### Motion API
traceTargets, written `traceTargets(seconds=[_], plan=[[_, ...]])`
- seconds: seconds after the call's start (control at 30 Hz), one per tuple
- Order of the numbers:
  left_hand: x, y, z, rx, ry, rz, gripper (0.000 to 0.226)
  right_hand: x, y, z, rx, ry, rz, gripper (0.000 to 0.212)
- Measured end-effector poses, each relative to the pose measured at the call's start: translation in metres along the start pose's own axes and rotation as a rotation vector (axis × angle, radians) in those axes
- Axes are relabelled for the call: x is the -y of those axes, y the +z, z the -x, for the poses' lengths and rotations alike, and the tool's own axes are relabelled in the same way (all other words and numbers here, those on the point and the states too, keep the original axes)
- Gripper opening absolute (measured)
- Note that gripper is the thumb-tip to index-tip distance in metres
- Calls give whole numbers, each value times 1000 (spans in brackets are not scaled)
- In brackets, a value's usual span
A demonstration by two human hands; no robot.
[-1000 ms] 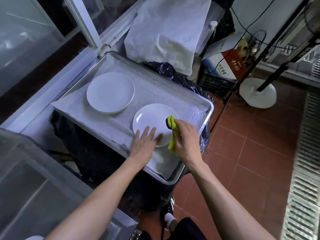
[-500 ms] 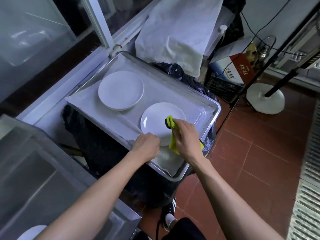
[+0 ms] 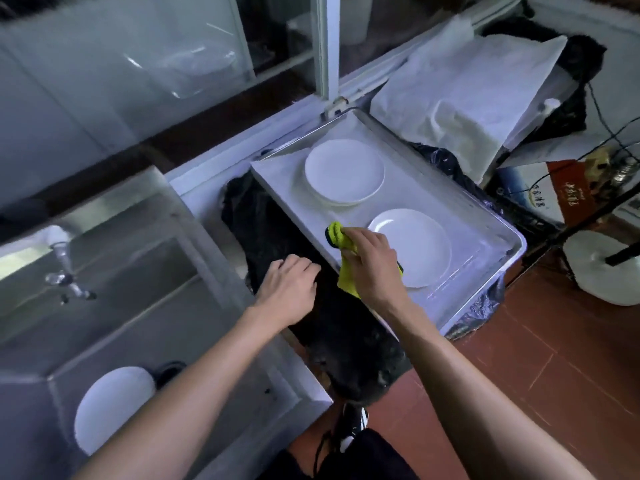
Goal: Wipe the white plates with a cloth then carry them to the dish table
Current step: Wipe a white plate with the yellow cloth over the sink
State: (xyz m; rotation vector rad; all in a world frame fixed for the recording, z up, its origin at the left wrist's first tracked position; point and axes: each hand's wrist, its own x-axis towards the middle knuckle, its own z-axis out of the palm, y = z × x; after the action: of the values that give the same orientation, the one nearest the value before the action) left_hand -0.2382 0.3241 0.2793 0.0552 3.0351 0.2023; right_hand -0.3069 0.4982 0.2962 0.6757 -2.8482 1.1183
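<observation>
- Floor [image 3: 540, 368]: red-brown tiles.
- Steel sink [image 3: 114, 271] at left; faucet [image 3: 64, 268] over basin.
- Glass window panes [image 3: 138, 64] behind, white frame [image 3: 323, 46].
- Black bin bag [image 3: 346, 341] under tray.

Bare forearms, no sleeves; dark trousers [image 3: 363, 459], and seemingly a black-and-white shoe [image 3: 351, 427]

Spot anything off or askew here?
The metal tray holding both white plates rests on a black bin bag, overhanging it, which looks precarious. No spills or damage visible.
</observation>
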Motion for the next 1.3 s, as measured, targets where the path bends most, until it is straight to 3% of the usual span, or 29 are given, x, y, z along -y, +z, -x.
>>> traceTargets(seconds=[0.33, 0.57, 0.73, 0.97, 1.3], plan=[[143, 16, 173, -29, -404, 179, 37, 155, 135, 30, 281, -247, 15, 41], [233, 41, 293, -33, -565, 209, 38, 250, 237, 82, 482, -348, 62, 41], [283, 71, 368, -30, -774, 346, 43, 301, 298, 123, 587, -372, 86, 42], [316, 108, 426, -12, -1020, 486, 41, 335, 357, 156, 699, -377, 110, 40], [338, 177, 444, -37, -1243, 645, 35, 310, 442, 148, 870, -440, 104, 38]])
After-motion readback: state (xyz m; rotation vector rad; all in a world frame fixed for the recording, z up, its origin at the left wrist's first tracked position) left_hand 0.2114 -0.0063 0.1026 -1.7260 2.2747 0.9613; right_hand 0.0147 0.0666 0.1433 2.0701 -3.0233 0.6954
